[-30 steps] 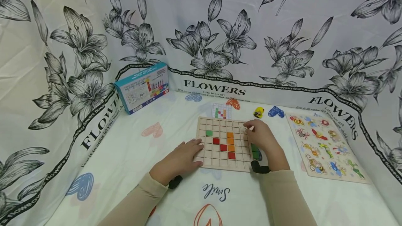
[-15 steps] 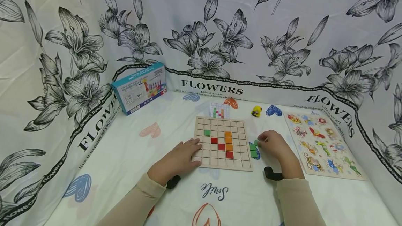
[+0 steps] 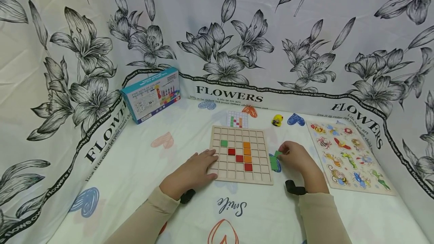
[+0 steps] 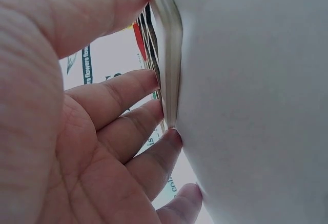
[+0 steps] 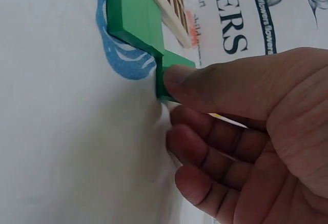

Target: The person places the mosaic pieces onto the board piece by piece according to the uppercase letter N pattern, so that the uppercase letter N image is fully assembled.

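A wooden grid board (image 3: 260,150) lies flat on the cloth in front of me. Set in its cells are one green tile (image 3: 224,143), several red tiles (image 3: 239,158) and a column of orange tiles (image 3: 247,152). Along the board's left edge rests my left hand (image 3: 194,170), its extended fingertips and thumb touching the rim in the left wrist view. To the right of the board, my right hand (image 3: 295,156) pinches a green square tile (image 5: 177,60), the thumb laid over it. More green tiles (image 5: 134,16) lie against that tile, beside the board.
A small pattern card (image 3: 237,119) lies beyond the board, with a yellow toy (image 3: 277,120) to its right. At the far right is a wooden insect puzzle (image 3: 349,157). A blue-topped box (image 3: 152,95) stands at the back left, against the flowered curtain.
My right hand has moved from the board's upper right edge, rightward and closer to me, to the green tiles, and pinches one, now slightly turned. My left hand has stayed at the board.
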{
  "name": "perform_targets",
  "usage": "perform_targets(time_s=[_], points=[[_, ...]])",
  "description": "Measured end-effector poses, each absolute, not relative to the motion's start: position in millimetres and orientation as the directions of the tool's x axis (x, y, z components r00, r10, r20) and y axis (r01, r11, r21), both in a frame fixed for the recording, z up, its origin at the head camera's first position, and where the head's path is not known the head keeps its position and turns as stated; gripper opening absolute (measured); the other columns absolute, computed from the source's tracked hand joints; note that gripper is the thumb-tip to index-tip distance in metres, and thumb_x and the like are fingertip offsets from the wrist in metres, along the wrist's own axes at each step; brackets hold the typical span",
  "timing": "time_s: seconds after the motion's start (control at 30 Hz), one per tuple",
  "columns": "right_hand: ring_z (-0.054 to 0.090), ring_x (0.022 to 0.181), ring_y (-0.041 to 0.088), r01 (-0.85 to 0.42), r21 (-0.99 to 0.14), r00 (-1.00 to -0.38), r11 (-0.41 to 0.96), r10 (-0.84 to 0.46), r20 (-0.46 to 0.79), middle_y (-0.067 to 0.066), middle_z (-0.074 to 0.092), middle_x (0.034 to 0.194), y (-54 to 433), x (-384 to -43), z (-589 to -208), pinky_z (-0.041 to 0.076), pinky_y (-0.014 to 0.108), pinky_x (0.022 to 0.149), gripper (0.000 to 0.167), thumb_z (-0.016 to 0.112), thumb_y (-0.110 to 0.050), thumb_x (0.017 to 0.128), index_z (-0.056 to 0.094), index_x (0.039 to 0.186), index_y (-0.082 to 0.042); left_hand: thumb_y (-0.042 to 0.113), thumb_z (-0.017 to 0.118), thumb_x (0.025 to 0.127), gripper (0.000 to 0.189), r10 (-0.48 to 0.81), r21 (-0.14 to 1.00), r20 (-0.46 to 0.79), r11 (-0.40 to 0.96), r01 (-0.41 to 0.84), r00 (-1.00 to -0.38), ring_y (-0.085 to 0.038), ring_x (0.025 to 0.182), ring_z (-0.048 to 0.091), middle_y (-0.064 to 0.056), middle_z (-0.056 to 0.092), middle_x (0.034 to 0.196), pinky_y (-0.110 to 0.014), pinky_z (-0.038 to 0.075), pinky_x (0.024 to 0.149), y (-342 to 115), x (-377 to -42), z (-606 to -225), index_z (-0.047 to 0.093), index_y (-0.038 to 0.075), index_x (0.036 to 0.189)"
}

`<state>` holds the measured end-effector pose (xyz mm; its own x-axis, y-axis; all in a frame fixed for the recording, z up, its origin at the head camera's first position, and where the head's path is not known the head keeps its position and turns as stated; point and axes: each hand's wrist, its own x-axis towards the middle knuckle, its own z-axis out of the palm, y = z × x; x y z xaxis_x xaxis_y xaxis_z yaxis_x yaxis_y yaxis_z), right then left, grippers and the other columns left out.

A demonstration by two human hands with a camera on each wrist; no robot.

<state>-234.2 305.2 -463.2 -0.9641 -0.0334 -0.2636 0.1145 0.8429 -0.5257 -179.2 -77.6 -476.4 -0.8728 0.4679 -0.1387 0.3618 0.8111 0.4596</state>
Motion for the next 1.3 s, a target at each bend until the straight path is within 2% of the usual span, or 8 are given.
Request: perform_targets(time_s=[0.23,0.4,0.63,0.73,1.07,1.3], points=[[0.059,0.102,0.030,0.082,-0.576,-0.994,0.814,0.023,-0.109,0.013,0.068,0.111,290.4,-233.7,-450.4,0.051,0.039,0.087,0.014,0.068,-0.014,0.106,0.067,0.118,-0.007,0.033,0.077,0.102,0.066,0.463,0.459,-0.146,0.814,0.355,-0.874,-0.032,0.165,0.035,-0.009,0.041,0.175,-0.060,0.028,0.135,-80.5,-178.0,-474.4,0.056,0.008,0.159],[0.059,0.098,0.028,-0.026,-0.635,-0.998,0.772,-0.061,-0.033,0.009,0.070,0.107,239.7,-239.6,-438.4,0.052,0.035,0.080,0.011,0.070,-0.015,0.106,0.071,0.117,-0.011,0.032,0.077,0.102,0.065,0.458,0.462,-0.146,0.815,0.349,-0.877,-0.032,0.165,0.035,-0.010,0.042,0.175,-0.060,0.028,0.135,-82.6,-178.2,-473.2,0.056,0.008,0.159],[0.060,0.086,0.022,-0.158,-0.670,-0.967,0.725,-0.251,-0.043,0.002,0.071,0.101,163.4,-250.7,-446.8,0.054,0.032,0.070,0.005,0.074,-0.017,0.105,0.074,0.109,-0.018,0.035,0.075,0.104,0.065,0.478,0.468,-0.136,0.803,0.369,-0.868,-0.032,0.165,0.035,-0.009,0.041,0.175,-0.060,0.028,0.135,-82.8,-181.3,-477.6,0.055,0.008,0.160],[0.061,0.084,0.020,-0.197,-0.653,-0.955,0.732,-0.295,-0.043,-0.001,0.072,0.101,146.5,-254.5,-454.0,0.054,0.034,0.073,0.003,0.074,-0.017,0.105,0.074,0.108,-0.016,0.035,0.075,0.103,0.065,0.482,0.465,-0.131,0.802,0.376,-0.866,-0.032,0.165,0.035,-0.009,0.041,0.175,-0.060,0.028,0.134,-80.3,-182.3,-478.9,0.056,0.008,0.159],[0.061,0.082,0.020,-0.179,-0.626,-0.958,0.759,-0.281,-0.066,-0.002,0.072,0.097,134.4,-257.5,-462.6,0.052,0.035,0.076,0.004,0.075,-0.017,0.104,0.073,0.104,-0.014,0.035,0.076,0.103,0.065,0.477,0.457,-0.138,0.808,0.371,-0.868,-0.032,0.165,0.035,-0.009,0.042,0.175,-0.060,0.028,0.135,-76.8,-181.2,-475.8,0.056,0.008,0.159],[0.062,0.082,0.019,-0.182,-0.633,-0.936,0.753,-0.330,-0.123,-0.001,0.071,0.096,131.9,-257.7,-466.1,0.053,0.034,0.075,0.005,0.075,-0.017,0.104,0.073,0.104,-0.013,0.035,0.076,0.103,0.065,0.474,0.458,-0.137,0.809,0.369,-0.870,-0.032,0.164,0.036,-0.010,0.042,0.175,-0.060,0.029,0.134,-80.3,-180.7,-476.9,0.057,0.008,0.159]])
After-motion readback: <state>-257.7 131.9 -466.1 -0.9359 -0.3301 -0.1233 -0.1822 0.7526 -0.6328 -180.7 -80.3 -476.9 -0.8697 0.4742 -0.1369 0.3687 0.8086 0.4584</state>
